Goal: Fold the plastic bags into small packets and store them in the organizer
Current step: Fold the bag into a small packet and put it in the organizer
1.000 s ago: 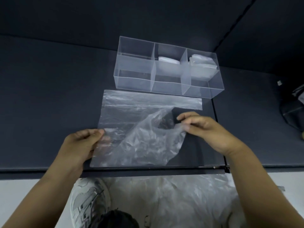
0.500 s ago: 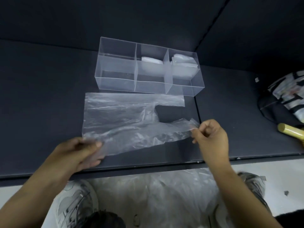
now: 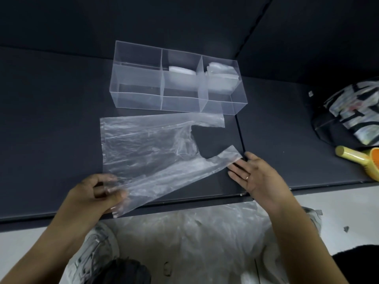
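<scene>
From the head view, a clear plastic bag (image 3: 147,146) lies spread on a dark table (image 3: 51,119), its closed end to the left and its two handle strips pointing right. The far strip lies flat just in front of the organizer (image 3: 139,99). The near strip slants toward the near edge of the table. The left hand (image 3: 96,193) is at the near left corner of the bag with its fingers curled in, pinching the film between thumb and fingers. That corner is lifted a little and hangs past the table edge. The right hand (image 3: 256,177) is open, fingers straight and slightly spread, holding nothing. It has a ring (image 3: 247,177) on one finger. Its fingertips are at the end of the near strip, but whether they touch it cannot be told. The organizer is a clear box with three compartments in a row, standing on the table just beyond the bag. A white folded packet (image 3: 181,71) sits in the middle compartment and a bulkier folded packet (image 3: 222,75) in the right one. A thin seam in the table (image 3: 239,132) runs from the right end of the organizer toward the right hand. Well apart on the right, a dark bag with patterned cloth (image 3: 348,113) lies near the table's right side, and just near of it is a brush with a yellow handle (image 3: 352,157). Below the near table edge is a heap of crumpled clear plastic (image 3: 184,232), with a pale shoe (image 3: 98,249) at its left.
</scene>
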